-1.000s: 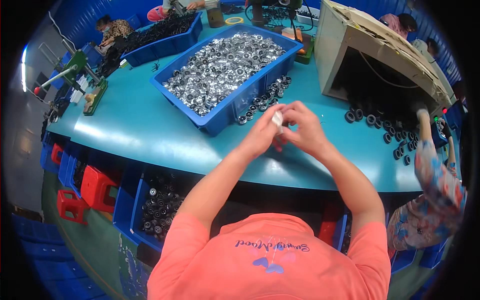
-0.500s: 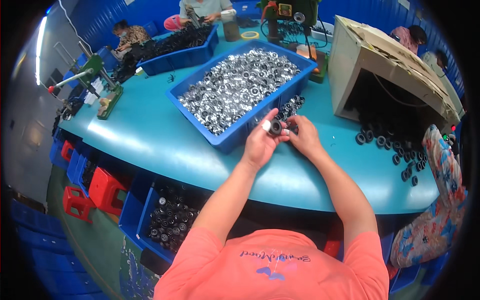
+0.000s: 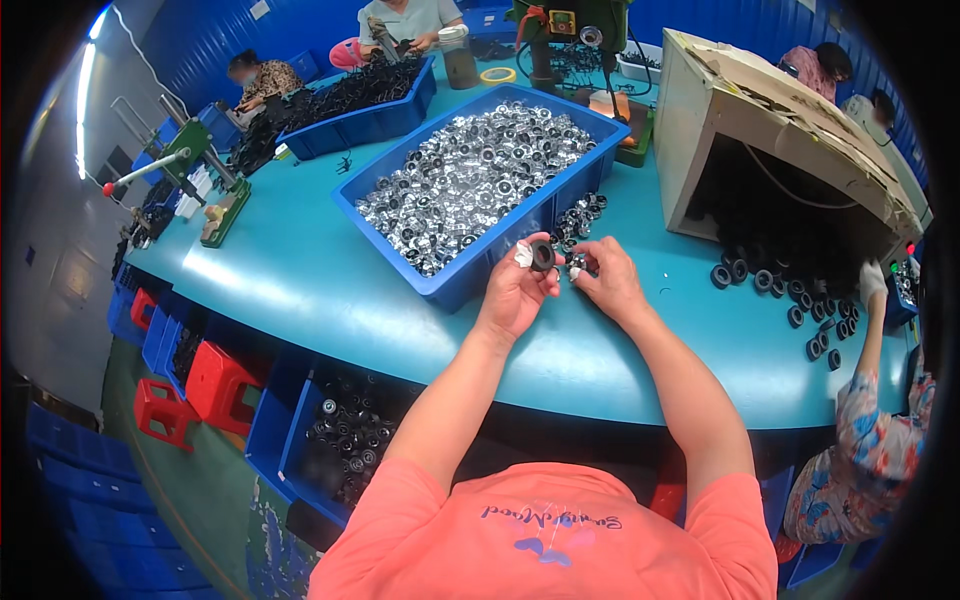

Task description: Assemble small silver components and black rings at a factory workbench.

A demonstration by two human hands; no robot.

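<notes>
My left hand (image 3: 512,296) is closed on a black rubber ring (image 3: 542,256), held upright between thumb and fingers. Just to its right, my right hand (image 3: 612,282) pinches a small shiny silver wheel hub (image 3: 577,262), a little apart from the ring. White wrapping shows on fingers of both hands. Beyond them stands a blue bin (image 3: 440,284) heaped with silver hubs (image 3: 480,180). A small pile of loose hubs (image 3: 580,215) lies against its right side, just past my fingertips.
A beige box (image 3: 685,150) stands at the right, with loose black rings (image 3: 800,300) spilling before it. A co-worker's gloved hand (image 3: 872,282) is near them. A green hand press (image 3: 225,210) stands left on the teal table (image 3: 300,260). Below is a blue crate (image 3: 290,440) of black wheels.
My right hand has come away from the loose pile with a silver hub, now visible beside the ring. At the right, the co-worker's arm has reached in toward the black rings.
</notes>
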